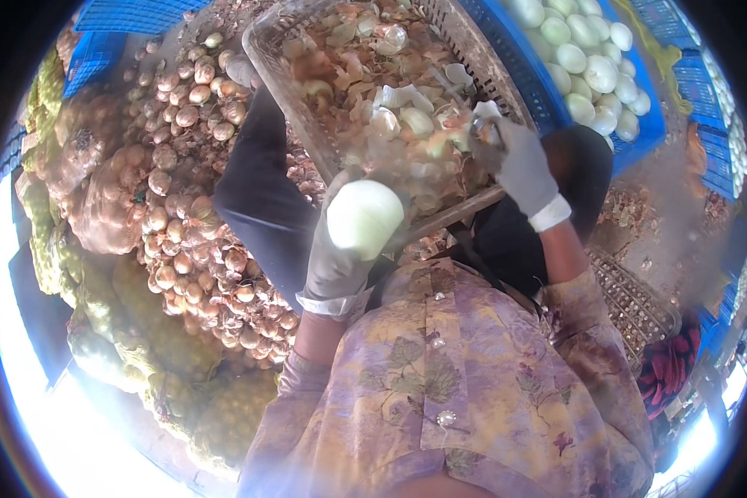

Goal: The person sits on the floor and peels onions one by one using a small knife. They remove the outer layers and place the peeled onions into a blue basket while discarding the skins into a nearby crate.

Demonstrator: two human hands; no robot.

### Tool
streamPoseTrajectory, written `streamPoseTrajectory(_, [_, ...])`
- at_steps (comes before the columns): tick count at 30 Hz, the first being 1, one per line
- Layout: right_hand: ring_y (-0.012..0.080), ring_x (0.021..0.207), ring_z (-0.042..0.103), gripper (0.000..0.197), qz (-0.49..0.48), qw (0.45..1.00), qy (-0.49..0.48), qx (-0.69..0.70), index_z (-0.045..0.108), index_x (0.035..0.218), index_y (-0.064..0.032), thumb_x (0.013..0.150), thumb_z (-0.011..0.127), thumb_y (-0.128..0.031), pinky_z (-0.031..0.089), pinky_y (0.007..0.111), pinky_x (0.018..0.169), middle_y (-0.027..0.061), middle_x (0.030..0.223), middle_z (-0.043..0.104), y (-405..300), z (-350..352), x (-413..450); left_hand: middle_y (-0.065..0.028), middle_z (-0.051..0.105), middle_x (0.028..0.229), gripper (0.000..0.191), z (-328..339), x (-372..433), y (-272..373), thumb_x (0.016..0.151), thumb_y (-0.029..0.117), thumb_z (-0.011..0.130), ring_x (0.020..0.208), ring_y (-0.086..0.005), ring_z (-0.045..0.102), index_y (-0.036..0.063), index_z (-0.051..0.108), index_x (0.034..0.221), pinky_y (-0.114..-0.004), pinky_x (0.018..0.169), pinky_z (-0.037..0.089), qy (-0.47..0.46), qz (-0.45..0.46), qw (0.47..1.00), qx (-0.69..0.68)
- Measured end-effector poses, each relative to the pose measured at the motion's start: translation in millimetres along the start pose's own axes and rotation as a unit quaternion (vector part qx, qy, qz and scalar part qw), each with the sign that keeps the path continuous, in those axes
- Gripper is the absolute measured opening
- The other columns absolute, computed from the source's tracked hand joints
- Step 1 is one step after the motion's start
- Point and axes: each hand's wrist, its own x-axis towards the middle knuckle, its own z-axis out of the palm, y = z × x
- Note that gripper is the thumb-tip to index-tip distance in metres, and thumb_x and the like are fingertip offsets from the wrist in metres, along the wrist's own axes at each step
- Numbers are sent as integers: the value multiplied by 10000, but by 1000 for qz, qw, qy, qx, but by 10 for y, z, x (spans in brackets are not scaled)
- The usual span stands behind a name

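My left hand (338, 264), in a grey glove with a white cuff, holds a large peeled white onion (365, 218) above the near left corner of a crate. My right hand (526, 165), gloved the same way, is closed around a blurred tool that looks like a small knife (449, 86). It hovers over the crate's right side. The dirty plastic crate (299, 127) rests between my knees, full of dry onion skins (342, 68) and pale peel pieces (416, 121). Part of the tool is hidden by my fingers.
Unpeeled onions (187, 116) lie heaped on the left, beside filled mesh sacks (113, 205). A blue crate (644, 134) of peeled onions (601, 73) stands right of the peel crate. Another plastic crate (641, 299) is behind my right elbow. Stacked blue crates (709, 140) line the far right.
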Motion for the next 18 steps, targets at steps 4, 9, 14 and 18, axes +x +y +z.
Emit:
streamPoseTrajectory(4, [10,657,549,239,66,969,17,237,674,1136,-1,961,674,-164,415,202,532,-49,801,641,-39,173,-240,-214,553,1341,831,-72,297,-135,721,232,838,1085,-396,624,-37,443,1400,-474,869,559,-48,-11,998,-46])
streamPoseTrajectory(9, [41,557,521,245,213,867,55,447,660,952,-28,974,667,-273,394,208,494,-16,688,596,-82,328,-392,-141,625,1240,679,444,1106,-126,856,265,712,1107,-256,652,-14,443,1413,-372,869,580,-41,-44,995,76])
streamPoseTrajectory(14, [66,507,501,314,243,844,48,476,636,902,-42,978,647,-346,378,218,472,-7,629,551,87,313,-343,-121,631,1119,582,1378,2133,-23,886,122,622,980,-250,663,-58,432,1405,-401,839,580,-114,35,986,117])
streamPoseTrajectory(18, [69,500,482,296,220,840,79,489,646,977,-7,989,608,-299,378,224,487,-17,628,528,108,339,-406,-129,637,1133,534,1287,2258,162,895,54,627,952,-232,668,-57,458,1389,-376,789,592,-110,104,985,88])
